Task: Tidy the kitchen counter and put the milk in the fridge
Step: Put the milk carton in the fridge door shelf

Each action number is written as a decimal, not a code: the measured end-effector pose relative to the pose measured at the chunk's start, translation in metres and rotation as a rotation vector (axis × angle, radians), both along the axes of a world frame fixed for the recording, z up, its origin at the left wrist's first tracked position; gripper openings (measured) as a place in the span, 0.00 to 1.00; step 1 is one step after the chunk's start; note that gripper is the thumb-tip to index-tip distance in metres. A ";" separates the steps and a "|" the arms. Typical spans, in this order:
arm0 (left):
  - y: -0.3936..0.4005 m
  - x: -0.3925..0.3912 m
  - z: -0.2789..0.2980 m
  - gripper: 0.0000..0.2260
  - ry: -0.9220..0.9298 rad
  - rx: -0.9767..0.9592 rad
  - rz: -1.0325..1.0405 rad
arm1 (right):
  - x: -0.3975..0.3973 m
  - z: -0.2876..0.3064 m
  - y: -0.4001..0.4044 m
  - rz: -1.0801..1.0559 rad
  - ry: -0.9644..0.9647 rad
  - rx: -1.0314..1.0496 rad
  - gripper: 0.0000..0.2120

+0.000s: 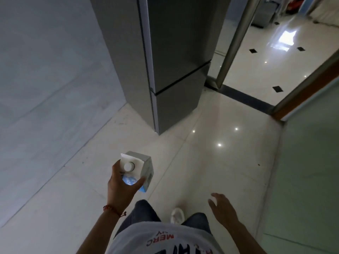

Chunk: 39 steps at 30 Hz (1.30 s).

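On the far left a grey wall (45, 79) is running down to the pale tiled floor (211, 171), and the left hand (122, 186) is holding the milk carton (138, 169) out in front of the body, over the floor and well short of the fridge (174, 70). The carton is standing nearly upright, its white cap (127, 166) facing the camera; the fingers are wrapping around its left side and the thumb (139, 181) is pressing across the blue label, so this hand is closing firmly on the carton. The fridge is standing ahead, a little to the right of the carton, with both doors shut — the dark seam between the upper and lower door is showing clearly. I am judging that the step in hand is carrying the milk to the fridge, and to do it well the person should be keeping the carton level and bringing the free hand to the edge of the upper door first. I cannot tell where the handle is. Further right, the right hand (222, 208) is hanging low beside the legs, fingers spread and relaxed, touching nothing. Beyond it a doorway with a metal frame (233, 43) is opening — a second shiny floor is showing there.
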<state>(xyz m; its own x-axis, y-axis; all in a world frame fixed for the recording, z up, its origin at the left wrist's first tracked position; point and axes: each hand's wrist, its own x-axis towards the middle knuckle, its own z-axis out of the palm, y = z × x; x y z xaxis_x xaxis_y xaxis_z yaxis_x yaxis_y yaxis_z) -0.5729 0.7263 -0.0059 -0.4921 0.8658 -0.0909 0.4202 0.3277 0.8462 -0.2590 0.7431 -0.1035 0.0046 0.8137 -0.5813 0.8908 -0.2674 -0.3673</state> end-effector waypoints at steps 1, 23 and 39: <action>0.006 -0.005 0.000 0.33 0.005 -0.009 0.038 | -0.007 0.004 0.024 0.031 0.006 0.023 0.19; 0.317 -0.185 0.044 0.33 0.051 0.121 0.022 | -0.244 0.088 0.366 0.052 0.328 0.496 0.23; 0.369 -0.182 0.078 0.34 0.031 0.255 0.095 | -0.336 0.239 0.544 -0.067 0.479 1.308 0.43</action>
